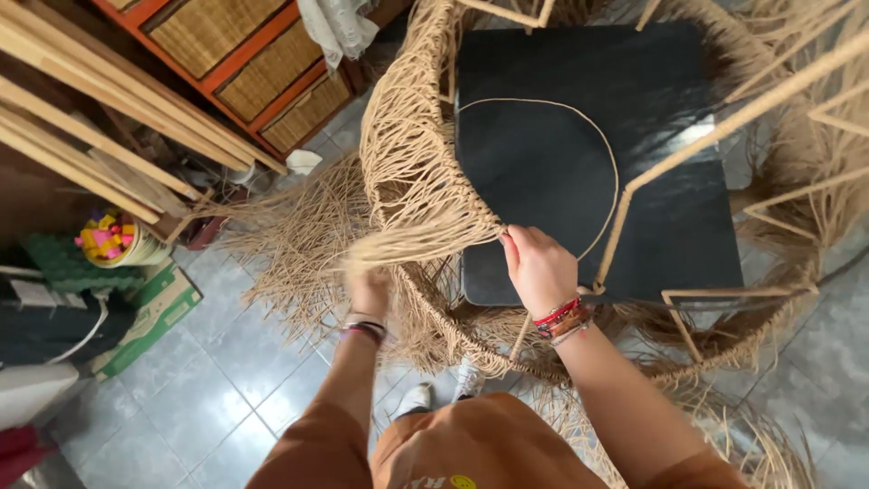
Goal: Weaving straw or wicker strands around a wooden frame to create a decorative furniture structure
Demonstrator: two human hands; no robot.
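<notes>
The right hand (539, 268) sits at the middle of the view, fingers curled in and pinched on a bundle of tan fibre strands (425, 237) right where the bundle meets the woven rim (398, 136) of a large round frame. The bundle runs leftward from that pinch to the left hand (369, 292), which is lower and nearer. That hand is blurred, so its grip is hard to read; the fingers seem closed around the loose end of the strands, but I cannot tell for sure. Both wrists carry bracelets (red and mixed colours on the right, darker bands on the left).

The frame is made of thin pale rods (724, 127) wrapped in the same tan fibre, and its woven wall curves from far centre down to the near right. Inside it lies a black square panel (670, 217) with a thin rod ring (605, 154) resting on it. Loose raffia-like strands (290, 244) hang and spread over the grey tiled floor (217, 380) to the left of the frame and along its near edge.

At the far left stand long pale wooden slats (109, 136) and an orange cabinet with woven panels (262, 72). A small tub of bright clips (113, 240) sits near a green carton (154, 312) at the left. The person's orange shirt (471, 444) fills the near edge.
</notes>
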